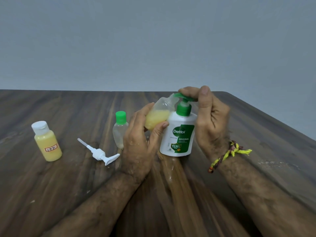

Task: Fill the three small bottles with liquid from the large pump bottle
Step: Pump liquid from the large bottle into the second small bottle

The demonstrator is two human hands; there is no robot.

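Note:
The white pump bottle (177,135) with a green pump head stands upright on the wooden table (68,185). My right hand (210,117) curls over the pump head and presses it with the fingers. My left hand (140,141) grips a small clear bottle (158,117), tilted with its open mouth under the spout and about half full of yellow liquid. A small clear bottle with a green cap (120,129) stands behind my left hand, nearly empty. At far left stands a white-capped small bottle (47,141), full of yellow liquid and labelled.
A loose white pump dispenser (100,153) lies on the table between the two standing small bottles. Wet drops and streaks show on the wood in front of the pump bottle. A grey wall rises behind the table's far edge.

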